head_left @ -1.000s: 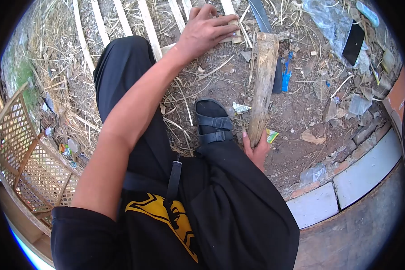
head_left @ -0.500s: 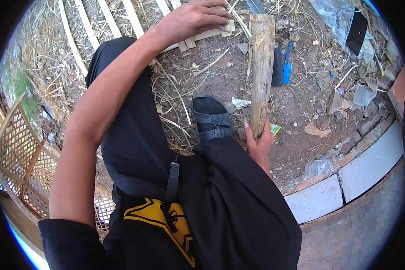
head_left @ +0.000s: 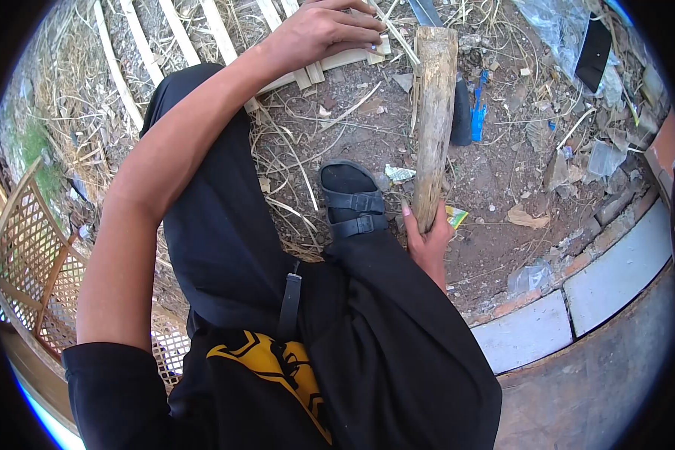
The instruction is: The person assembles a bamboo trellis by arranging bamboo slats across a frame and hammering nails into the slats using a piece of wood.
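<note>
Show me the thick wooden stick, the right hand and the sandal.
Thick wooden stick [head_left: 433, 129]: head view, mid-shaft.
Right hand [head_left: 429, 249]: head view, its middle.
Sandal [head_left: 355, 202]: head view, upper strap.
</note>
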The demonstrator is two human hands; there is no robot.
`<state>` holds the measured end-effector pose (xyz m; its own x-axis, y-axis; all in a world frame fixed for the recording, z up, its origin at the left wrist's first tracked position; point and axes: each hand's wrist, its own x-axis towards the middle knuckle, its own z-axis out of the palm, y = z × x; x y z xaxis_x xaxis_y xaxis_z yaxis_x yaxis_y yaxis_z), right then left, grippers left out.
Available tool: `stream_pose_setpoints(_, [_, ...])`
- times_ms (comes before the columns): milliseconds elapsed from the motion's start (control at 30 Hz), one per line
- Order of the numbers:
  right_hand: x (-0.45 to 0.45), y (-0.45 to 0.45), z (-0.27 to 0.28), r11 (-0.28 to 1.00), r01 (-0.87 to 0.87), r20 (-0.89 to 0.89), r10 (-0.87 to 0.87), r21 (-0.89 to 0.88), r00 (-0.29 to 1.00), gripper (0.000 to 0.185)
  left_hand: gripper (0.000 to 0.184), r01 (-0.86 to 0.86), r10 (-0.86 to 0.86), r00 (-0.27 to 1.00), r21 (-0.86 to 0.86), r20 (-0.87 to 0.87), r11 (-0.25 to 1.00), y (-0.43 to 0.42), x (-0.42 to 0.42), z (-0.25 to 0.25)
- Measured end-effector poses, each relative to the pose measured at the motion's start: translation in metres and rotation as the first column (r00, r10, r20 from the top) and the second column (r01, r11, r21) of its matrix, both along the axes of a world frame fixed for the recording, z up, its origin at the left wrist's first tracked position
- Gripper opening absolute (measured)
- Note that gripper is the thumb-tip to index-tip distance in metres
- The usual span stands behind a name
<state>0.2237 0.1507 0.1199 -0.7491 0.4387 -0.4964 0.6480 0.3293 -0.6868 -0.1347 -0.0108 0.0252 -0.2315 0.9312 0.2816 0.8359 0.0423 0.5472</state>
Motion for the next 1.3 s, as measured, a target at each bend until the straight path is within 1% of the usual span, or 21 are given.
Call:
stream_pose_setpoints(167, [0.0, -0.003, 0.002, 1.0, 0.008, -0.006, -0.007, 0.005, 1.0, 0.031, 0.025, -0.025, 0.025, 1.0, 0.03, 0.008, 0.999, 0.001, 0.001, -0.003])
stream_pose_setpoints(233, [-0.001, -0.002, 0.002, 1.0, 0.006, -0.013, -0.006, 0.011, 1.0, 0.031, 0.025, -0.026, 0.027, 0.999, 0.049, -0.035, 0.998, 0.002, 0.001, -0.001])
stream_pose_setpoints(367, [-0.005, -0.001, 0.007, 0.999, -0.034, 0.001, 0.034, 0.017, 0.999, 0.032, 0.025, -0.04, 0.041, 0.999, 0.031, -0.029, 0.999, 0.003, 0.003, 0.0])
stream_pose_setpoints(433, [-0.006, -0.003, 0.008, 0.998, -0.053, 0.0, 0.053, 0.019, 0.999, 0.033, 0.024, -0.045, 0.046, 0.999, 0.076, -0.013, 0.996, 0.005, 0.002, -0.003])
stream_pose_setpoints(500, [-0.007, -0.005, 0.008, 0.986, -0.118, -0.105, 0.131, 0.122, 0.986, 0.036, 0.025, -0.044, 0.043, 0.999, 0.09, 0.007, 0.995, 0.006, 0.0, -0.005])
stream_pose_setpoints(533, [-0.005, -0.005, 0.004, 0.986, -0.118, -0.107, 0.131, 0.121, 0.986, 0.036, 0.025, -0.041, 0.039, 0.999, 0.107, 0.028, 0.993, 0.006, -0.001, -0.006])
stream_pose_setpoints(600, [0.002, -0.007, -0.005, 0.962, -0.186, -0.086, 0.207, 0.199, 0.975, 0.038, 0.027, -0.051, 0.047, 0.998, 0.136, 0.035, 0.989, 0.007, -0.001, -0.006])
stream_pose_setpoints(667, [0.003, -0.007, -0.008, 0.958, -0.196, -0.073, 0.215, 0.211, 0.974, 0.038, 0.028, -0.06, 0.055, 0.998, 0.168, 0.034, 0.984, 0.009, -0.002, -0.006])
stream_pose_setpoints(733, [0.001, -0.006, -0.008, 0.952, -0.213, -0.061, 0.232, 0.218, 0.971, 0.039, 0.028, -0.08, 0.057, 0.99, 0.183, 0.131, 0.98, 0.009, -0.001, -0.008])
stream_pose_setpoints(800, [0.002, -0.011, -0.002, 0.972, -0.12, -0.238, 0.168, 0.203, 0.957, 0.039, 0.028, -0.08, 0.06, 0.991, 0.171, 0.119, 0.982, 0.007, -0.001, -0.009])
stream_pose_setpoints(833, [0.003, -0.012, -0.003, 0.973, -0.119, -0.236, 0.166, 0.2, 0.957, 0.039, 0.027, -0.076, 0.058, 0.992, 0.168, 0.109, 0.983, 0.006, 0.0, -0.01])
stream_pose_setpoints(900, [0.0, -0.011, -0.005, 0.953, -0.203, 0.0, 0.209, 0.224, 0.978, 0.038, 0.026, -0.085, 0.07, 0.993, 0.157, 0.099, 0.984, 0.005, 0.001, -0.01])
stream_pose_setpoints(933, [0.0, -0.009, -0.004, 0.952, -0.201, -0.004, 0.208, 0.231, 0.978, 0.038, 0.025, -0.096, 0.084, 0.993, 0.15, 0.084, 0.984, 0.007, -0.001, -0.009])
stream_pose_setpoints(1000, [-0.003, -0.008, -0.003, 0.976, -0.146, -0.05, 0.155, 0.16, 0.987, 0.036, 0.023, -0.125, 0.11, 0.989, 0.163, 0.096, 0.979, 0.009, -0.004, -0.008])
stream_pose_setpoints(1033, [-0.004, -0.009, -0.003, 0.978, -0.146, -0.051, 0.156, 0.151, 0.986, 0.036, 0.022, -0.089, 0.074, 0.993, 0.179, 0.09, 0.98, 0.009, -0.005, -0.008])
stream_pose_setpoints(1067, [-0.002, -0.012, 0.001, 0.983, -0.1, -0.158, 0.124, 0.153, 0.98, 0.035, 0.022, -0.051, 0.033, 0.995, 0.193, 0.094, 0.98, 0.007, -0.002, -0.008])
stream_pose_setpoints(1100, [-0.001, -0.015, 0.003, 0.987, -0.049, -0.267, 0.09, 0.156, 0.959, 0.034, 0.022, -0.068, 0.046, 0.986, 0.129, 0.163, 0.989, 0.004, 0.0, -0.01])
stream_pose_setpoints(1133, [0.002, -0.014, -0.001, 0.986, -0.044, -0.265, 0.086, 0.158, 0.96, 0.034, 0.022, -0.063, 0.04, 0.986, 0.132, 0.164, 0.989, 0.003, 0.001, -0.012])
stream_pose_setpoints(1200, [0.002, -0.009, -0.011, 0.96, -0.227, 0.087, 0.216, 0.162, 0.973, 0.036, 0.024, -0.092, 0.083, 0.992, 0.105, 0.09, 0.99, 0.005, -0.001, -0.011])
stream_pose_setpoints(1233, [0.002, -0.007, -0.009, 0.96, -0.225, 0.084, 0.214, 0.167, 0.973, 0.036, 0.026, -0.111, 0.102, 0.989, 0.088, 0.104, 0.99, 0.005, 0.0, -0.009])
stream_pose_setpoints(1300, [0.001, -0.009, -0.006, 0.966, -0.189, -0.072, 0.204, 0.178, 0.976, 0.039, 0.025, -0.097, 0.088, 0.991, 0.094, 0.097, 0.991, 0.005, -0.005, -0.012])
